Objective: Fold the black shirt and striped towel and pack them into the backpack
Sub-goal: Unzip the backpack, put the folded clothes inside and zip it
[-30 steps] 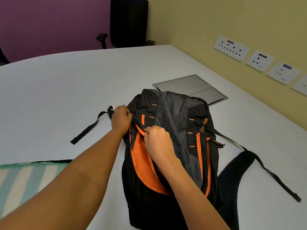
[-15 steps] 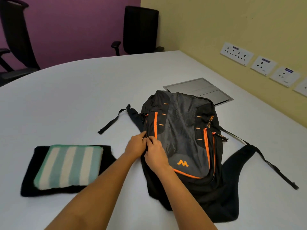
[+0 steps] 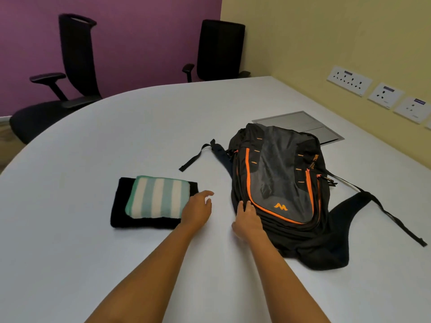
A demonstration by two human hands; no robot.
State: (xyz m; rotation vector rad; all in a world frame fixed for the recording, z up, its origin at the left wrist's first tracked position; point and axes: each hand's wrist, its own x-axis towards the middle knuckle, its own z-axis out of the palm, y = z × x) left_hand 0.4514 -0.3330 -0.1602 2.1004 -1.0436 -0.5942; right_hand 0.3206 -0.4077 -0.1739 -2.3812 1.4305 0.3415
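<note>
A black and grey backpack with orange zips lies flat on the white table, its front flap down. Left of it the folded green-and-white striped towel sits on top of the folded black shirt. My left hand hovers with relaxed fingers between the towel stack and the backpack, just off the shirt's right edge, holding nothing. My right hand rests on the backpack's near left edge, fingertips curled over the zip seam.
A grey metal cable hatch is set in the table behind the backpack. Loose straps trail to the right and one strap to the left. Two black office chairs stand at the far edge. Wall sockets line the right wall.
The orange-lined opening seen a second ago is now covered by the flap. My left hand has left the zip and moved left toward the towel stack. My right hand slid down the backpack's edge.
</note>
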